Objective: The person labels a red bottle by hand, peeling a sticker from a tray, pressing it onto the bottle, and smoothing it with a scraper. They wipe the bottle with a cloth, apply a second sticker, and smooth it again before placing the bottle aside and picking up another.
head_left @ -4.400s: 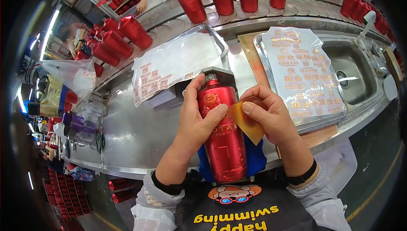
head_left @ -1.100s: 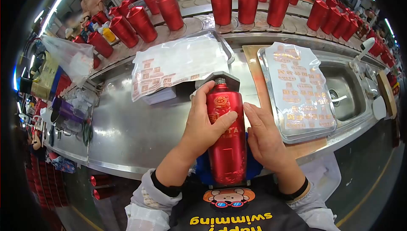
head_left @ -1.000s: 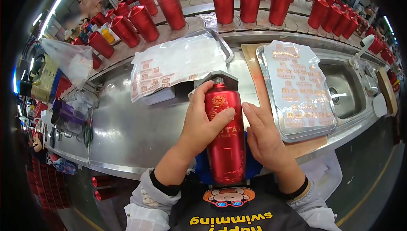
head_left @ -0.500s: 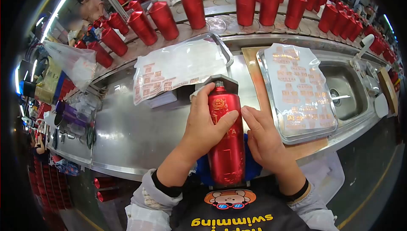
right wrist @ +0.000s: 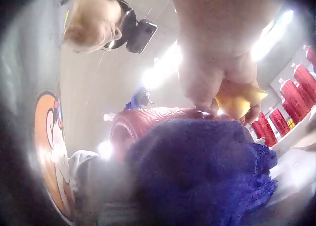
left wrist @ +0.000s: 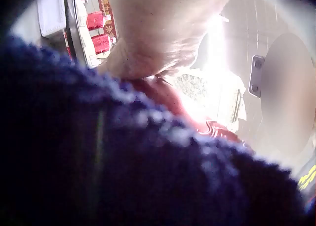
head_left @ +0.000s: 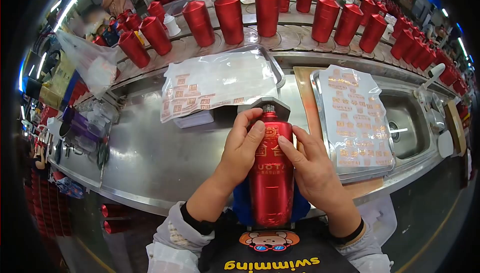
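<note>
A red bottle (head_left: 272,193) with gold lettering lies neck-away over a blue cloth (head_left: 242,202), its neck at a grey angular support (head_left: 282,107). My left hand (head_left: 237,154) grips the bottle's left shoulder, thumb on the front near the gold emblem. My right hand (head_left: 319,177) lies along the right side, its thumb on the front by the upper lettering. In the right wrist view, a yellow flexible scraper (right wrist: 236,101) is tucked within the right hand's fingers; the head view hides it. The left wrist view is mostly blocked by dark blue cloth (left wrist: 98,152).
Behind, a curved conveyor (head_left: 295,32) carries several red bottles. A printed transfer sheet (head_left: 225,80) covers a tray at back left; another lettered sheet (head_left: 352,118) lies on a tray (head_left: 345,177) at right, beside a sink (head_left: 417,145). A plastic bag (head_left: 90,65) hangs far left.
Earlier the right hand held the yellow scraper against the bottle; it later turned out of head view. Lately both thumbs moved higher on the bottle's front, the right one coming onto it. Conveyor bottles shifted.
</note>
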A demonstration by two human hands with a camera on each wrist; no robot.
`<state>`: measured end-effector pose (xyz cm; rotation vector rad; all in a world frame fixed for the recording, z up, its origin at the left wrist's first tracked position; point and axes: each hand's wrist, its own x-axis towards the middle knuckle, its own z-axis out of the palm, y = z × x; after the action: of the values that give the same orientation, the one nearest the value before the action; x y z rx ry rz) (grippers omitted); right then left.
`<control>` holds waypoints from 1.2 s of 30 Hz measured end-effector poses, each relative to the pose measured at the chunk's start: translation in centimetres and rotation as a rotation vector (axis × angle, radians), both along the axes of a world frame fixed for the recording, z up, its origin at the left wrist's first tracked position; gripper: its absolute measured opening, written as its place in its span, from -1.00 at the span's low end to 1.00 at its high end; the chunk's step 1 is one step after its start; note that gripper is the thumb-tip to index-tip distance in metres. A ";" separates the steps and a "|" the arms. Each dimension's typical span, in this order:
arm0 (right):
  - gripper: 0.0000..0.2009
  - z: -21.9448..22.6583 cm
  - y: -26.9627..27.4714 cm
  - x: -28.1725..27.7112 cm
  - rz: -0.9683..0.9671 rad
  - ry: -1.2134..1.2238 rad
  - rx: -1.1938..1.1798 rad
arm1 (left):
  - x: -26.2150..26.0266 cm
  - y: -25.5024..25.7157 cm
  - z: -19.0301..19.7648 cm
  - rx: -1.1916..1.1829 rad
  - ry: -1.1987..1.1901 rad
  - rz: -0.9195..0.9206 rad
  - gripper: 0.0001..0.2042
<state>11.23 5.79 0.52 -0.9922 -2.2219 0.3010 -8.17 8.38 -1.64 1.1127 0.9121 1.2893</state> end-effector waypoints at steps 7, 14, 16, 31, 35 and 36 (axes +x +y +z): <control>-0.31 -0.2 0.0 -0.1 -0.004 0.005 -0.004 | 0.1 0.3 0.3 -0.006 0.139 0.045 -0.52; -0.35 0.2 0.2 0.4 0.001 0.010 0.028 | -2.2 -1.6 2.8 0.831 0.903 0.027 -0.40; -0.42 0.4 0.8 0.9 -0.017 0.060 0.063 | -2.6 -1.2 2.0 0.790 0.954 0.052 -0.36; -0.81 6.7 6.6 -2.2 -0.063 0.045 -0.201 | -1.8 -7.5 -1.5 0.698 0.831 0.146 -0.28; -0.80 5.1 4.2 -1.5 0.150 0.340 -0.578 | -2.4 -6.5 -1.3 0.667 0.862 0.147 -0.27; -0.80 4.9 4.3 -1.5 0.005 0.247 -0.466 | -2.3 -6.6 -1.6 0.640 0.820 0.158 -0.26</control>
<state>9.73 10.12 5.42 -1.1165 -1.9667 0.9229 -10.47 1.76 -3.22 2.2048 1.2231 1.2922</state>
